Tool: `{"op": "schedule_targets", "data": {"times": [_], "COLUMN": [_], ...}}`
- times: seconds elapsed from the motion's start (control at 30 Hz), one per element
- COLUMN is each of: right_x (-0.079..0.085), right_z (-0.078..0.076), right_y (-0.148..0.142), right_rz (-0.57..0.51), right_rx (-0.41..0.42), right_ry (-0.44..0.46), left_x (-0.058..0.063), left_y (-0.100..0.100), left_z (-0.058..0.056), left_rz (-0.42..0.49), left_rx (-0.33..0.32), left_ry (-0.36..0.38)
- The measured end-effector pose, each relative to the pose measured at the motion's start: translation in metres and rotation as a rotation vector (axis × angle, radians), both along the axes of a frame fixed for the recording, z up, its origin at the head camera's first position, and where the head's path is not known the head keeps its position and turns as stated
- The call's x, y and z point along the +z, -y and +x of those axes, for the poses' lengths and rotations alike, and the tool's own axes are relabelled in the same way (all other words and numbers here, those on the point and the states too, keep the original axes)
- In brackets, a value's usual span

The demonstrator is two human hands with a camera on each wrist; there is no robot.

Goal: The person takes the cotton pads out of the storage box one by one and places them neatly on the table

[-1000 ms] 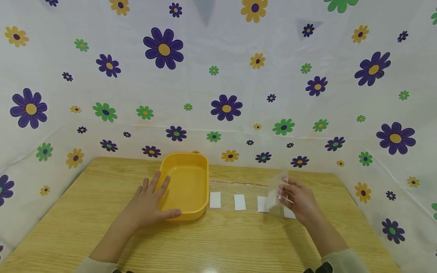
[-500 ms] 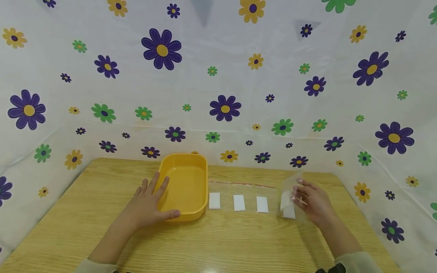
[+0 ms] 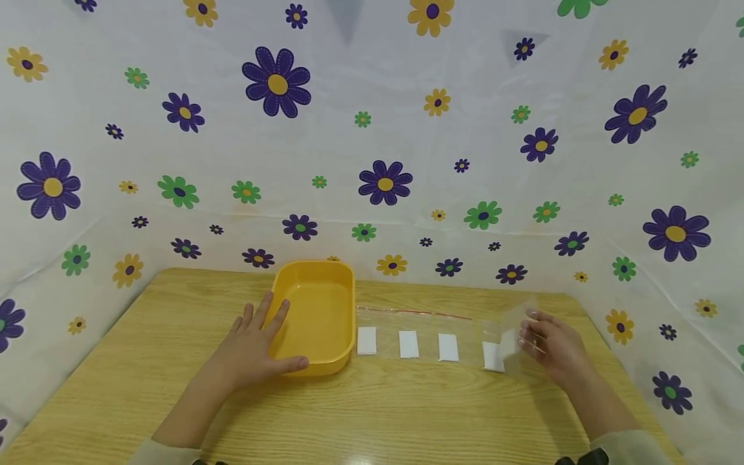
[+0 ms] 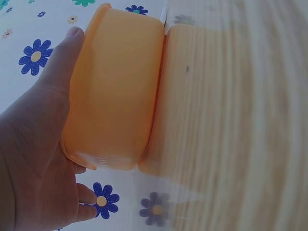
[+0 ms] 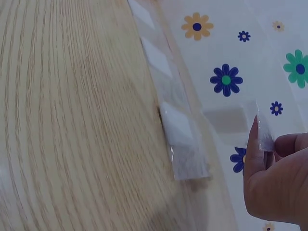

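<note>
My left hand (image 3: 247,352) rests on the left and front rim of a yellow plastic basin (image 3: 316,323), fingers spread and fairly straight. In the left wrist view the thumb lies along the rim of the basin (image 4: 115,91). My right hand (image 3: 560,352) pinches a clear plastic zip bag (image 3: 516,339) between thumb and fingers, raised above the table's right side. A pale rectangle shows through the bag (image 5: 226,120) in the right wrist view. Left of this hand, clear bags with white rectangles (image 3: 409,344) lie in a row, the rightmost bag (image 5: 190,161) nearest it.
The row of bags runs from the basin's right side along the wood-grain table (image 3: 372,413); red lines mark some upper edges. A white flowered cloth (image 3: 337,148) hangs behind the table and at both sides.
My right hand has moved right with the bag it pinches, uncovering the rightmost bag and white rectangle of the row. The left hand and the basin have stayed in place.
</note>
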State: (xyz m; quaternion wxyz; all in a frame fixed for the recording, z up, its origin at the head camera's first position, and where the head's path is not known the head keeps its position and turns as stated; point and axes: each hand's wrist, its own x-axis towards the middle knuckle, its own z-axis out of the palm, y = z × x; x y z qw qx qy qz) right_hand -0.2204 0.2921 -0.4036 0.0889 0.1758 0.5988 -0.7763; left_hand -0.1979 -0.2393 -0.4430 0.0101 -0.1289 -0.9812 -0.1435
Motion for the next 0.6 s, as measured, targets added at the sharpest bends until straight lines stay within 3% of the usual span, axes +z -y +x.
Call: {"op": "schedule_targets", "data": {"times": [0.6], "right_x": [-0.021], "right_z": [0.002], "right_y": [-0.037], "right_rz": [0.057], "right_rx": [0.023], "right_ry": [0.024], "left_x": [-0.002], "left_y": [0.000], "left_z": [-0.003], "left_rz": [-0.012], "left_rx": [0.006], "left_ry": [0.001]}}
